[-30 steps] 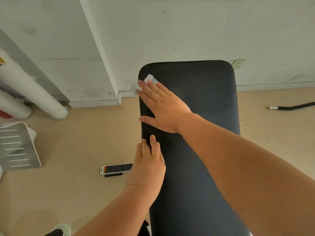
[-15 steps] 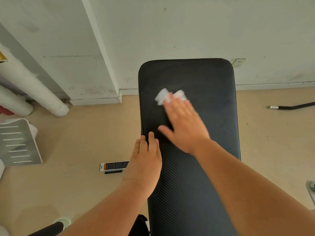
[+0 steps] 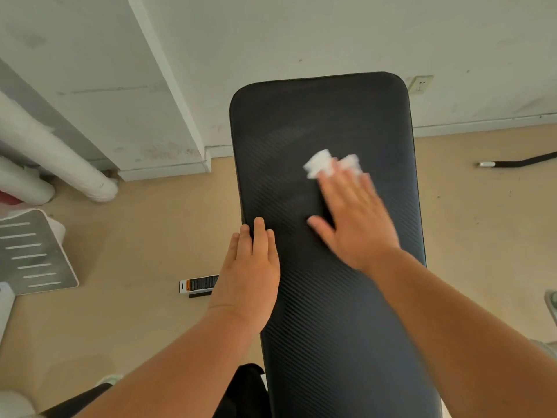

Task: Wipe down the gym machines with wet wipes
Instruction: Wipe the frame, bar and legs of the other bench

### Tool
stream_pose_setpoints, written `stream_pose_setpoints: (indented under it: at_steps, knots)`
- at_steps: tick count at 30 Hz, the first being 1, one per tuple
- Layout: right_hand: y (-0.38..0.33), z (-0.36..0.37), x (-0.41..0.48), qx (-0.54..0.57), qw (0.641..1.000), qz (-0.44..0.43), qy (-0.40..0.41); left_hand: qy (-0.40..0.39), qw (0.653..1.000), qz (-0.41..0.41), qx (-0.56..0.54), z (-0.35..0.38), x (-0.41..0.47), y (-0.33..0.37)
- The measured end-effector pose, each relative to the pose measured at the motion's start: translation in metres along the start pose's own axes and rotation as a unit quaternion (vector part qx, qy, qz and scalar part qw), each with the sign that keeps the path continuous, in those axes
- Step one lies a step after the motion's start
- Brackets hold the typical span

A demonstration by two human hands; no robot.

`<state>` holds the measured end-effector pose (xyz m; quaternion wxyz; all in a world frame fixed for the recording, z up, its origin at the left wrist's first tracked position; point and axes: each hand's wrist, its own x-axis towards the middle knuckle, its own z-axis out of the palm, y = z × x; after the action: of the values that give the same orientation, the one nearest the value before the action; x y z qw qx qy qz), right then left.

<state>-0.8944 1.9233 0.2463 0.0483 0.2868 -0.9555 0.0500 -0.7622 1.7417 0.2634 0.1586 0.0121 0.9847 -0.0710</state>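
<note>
The right hand (image 3: 355, 218) is pressing a crumpled white wipe (image 3: 324, 164) against the black bench pad (image 3: 301, 116) with straight, spread fingers, none curled round it; the flat palm is probably spreading pressure across the cloth. The wipe is lying under the fingertips, right of the pad's centre line, in its far half. The left hand (image 3: 250, 267), fingers straight and together, is resting on the pad's left edge, holding nothing, apparently steadying the bench. The pad's long axis is running away from the person, its rounded far end pointing at the wall (image 3: 301, 31).
</note>
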Motion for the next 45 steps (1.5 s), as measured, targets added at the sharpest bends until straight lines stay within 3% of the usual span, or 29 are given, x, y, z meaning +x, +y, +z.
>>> stream_pose_setpoints:
  at_steps: [2,3,4,6,8,10,11,12,14,16,17,18,20,22,24,25,27,29,31,32,34,37,39,40,42,44,45]
  knots:
    - [0.027,-0.005,-0.010,0.092,0.959,0.265,0.040,0.000,1.000,-0.002,0.008,0.001,0.000,-0.001]
    - [0.030,-0.006,-0.013,0.135,0.930,0.339,0.041,-0.002,1.000,-0.003,0.009,0.001,-0.001,-0.002]
    - [0.026,-0.005,-0.016,0.145,0.921,0.359,0.035,-0.006,1.000,-0.003,0.009,0.001,-0.001,-0.002]
    - [0.003,0.002,-0.027,0.092,0.963,0.254,0.019,-0.014,1.000,0.000,0.016,-0.001,-0.002,-0.002]
    - [-0.026,0.012,-0.039,0.052,0.998,0.034,-0.009,-0.017,1.000,-0.001,0.018,-0.002,-0.002,0.000]
    - [-0.036,0.019,-0.047,-0.004,0.985,-0.168,-0.041,-0.016,1.000,-0.005,0.011,-0.003,-0.001,0.001]
    - [-0.028,0.021,-0.045,-0.037,0.976,-0.211,-0.041,-0.016,1.000,-0.005,0.010,-0.004,-0.001,0.002]
    - [-0.017,0.022,-0.042,-0.044,0.978,-0.199,-0.031,-0.018,1.000,-0.004,0.015,-0.004,-0.001,0.001]
    - [0.007,0.015,-0.037,0.011,1.000,-0.007,-0.005,-0.024,0.999,0.000,0.029,-0.003,-0.002,0.000]
    - [0.020,0.007,-0.032,0.104,0.968,0.226,0.020,-0.023,0.999,0.000,0.036,-0.002,-0.002,-0.001]
    - [0.014,0.005,-0.030,0.113,0.957,0.264,0.027,-0.023,0.999,0.000,0.037,-0.001,-0.002,-0.001]
    - [0.004,0.007,-0.032,0.088,0.968,0.234,0.031,-0.025,0.999,0.000,0.037,-0.002,-0.002,0.000]
    - [-0.024,0.019,-0.047,0.018,1.000,-0.006,-0.007,-0.029,0.999,0.000,0.037,-0.005,-0.003,0.002]
    - [-0.036,0.029,-0.066,-0.046,0.964,-0.252,-0.069,-0.024,0.999,0.000,0.036,-0.006,-0.003,0.001]
    - [-0.018,0.027,-0.066,-0.086,0.944,-0.310,-0.069,-0.021,0.999,0.000,0.034,-0.004,-0.003,-0.001]
    - [-0.005,0.026,-0.062,-0.080,0.957,-0.274,-0.050,-0.020,0.999,0.000,0.035,-0.003,-0.003,-0.002]
    - [0.021,0.017,-0.056,-0.013,0.996,-0.082,-0.017,-0.022,0.999,0.003,0.038,-0.001,-0.003,-0.002]
    - [0.039,0.011,-0.055,0.049,0.989,0.137,0.012,-0.024,0.999,0.007,0.044,-0.001,-0.004,-0.002]
    - [0.029,0.014,-0.063,0.069,0.979,0.192,0.009,-0.021,0.999,0.008,0.047,-0.002,-0.003,-0.002]
    - [0.015,0.020,-0.070,0.057,0.986,0.155,-0.003,-0.021,0.999,0.008,0.047,-0.002,-0.003,-0.002]
    - [-0.021,0.034,-0.094,0.033,0.998,-0.001,-0.044,-0.019,0.999,0.008,0.044,-0.001,-0.002,-0.002]
    - [-0.050,0.055,-0.130,-0.030,0.969,-0.230,-0.087,-0.005,0.999,0.014,0.038,0.004,-0.002,-0.006]
    - [-0.034,0.052,-0.127,-0.054,0.956,-0.277,-0.082,0.010,0.999,0.015,0.034,0.007,-0.002,-0.009]
    - [-0.023,0.048,-0.121,-0.051,0.966,-0.245,-0.063,0.015,0.999,0.015,0.034,0.007,-0.002,-0.009]
    - [-0.001,0.038,-0.110,0.013,0.998,-0.041,-0.043,0.014,0.999,0.018,0.029,0.009,-0.003,-0.009]
    - [0.011,0.027,-0.105,0.096,0.973,0.207,-0.023,0.013,0.999,0.020,0.028,0.010,-0.005,-0.009]
    - [0.007,0.025,-0.107,0.118,0.957,0.263,-0.022,0.018,0.999,0.021,0.028,0.009,-0.005,-0.009]
